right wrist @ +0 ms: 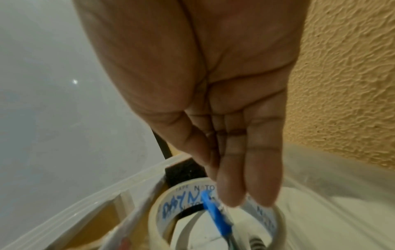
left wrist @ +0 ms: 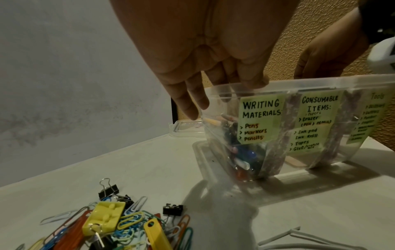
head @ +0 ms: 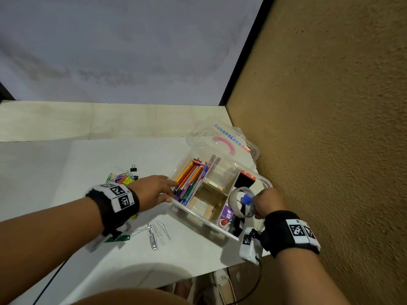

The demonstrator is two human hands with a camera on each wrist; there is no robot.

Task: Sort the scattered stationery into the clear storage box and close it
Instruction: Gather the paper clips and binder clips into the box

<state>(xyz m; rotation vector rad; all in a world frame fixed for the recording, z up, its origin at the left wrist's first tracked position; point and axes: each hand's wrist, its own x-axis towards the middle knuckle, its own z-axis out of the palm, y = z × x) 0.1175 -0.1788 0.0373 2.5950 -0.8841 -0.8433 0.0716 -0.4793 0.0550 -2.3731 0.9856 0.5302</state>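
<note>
The clear storage box (head: 198, 213) stands open at the table's right side, split by dividers. Colored pens and pencils (head: 189, 179) fill its left compartment, labelled "Writing Materials" (left wrist: 260, 118). My left hand (head: 169, 190) rests on the box's left rim (left wrist: 320, 81), its straight fingers (left wrist: 252, 81) reaching over the pens. Over the right compartment, my right hand (head: 266, 203) pinches a roll of masking tape (head: 234, 198) by its rim (right wrist: 159, 203). A blue-tipped item (right wrist: 215, 214) sticks up through the roll. The clear lid (head: 222, 137) lies behind the box.
A pile of colored paper clips (left wrist: 119, 225) and black binder clips (left wrist: 108, 190) lies left of the box. Metal clips (head: 153, 236) and a green tag (head: 117, 238) lie near the front. A textured wall (head: 330, 128) stands close on the right.
</note>
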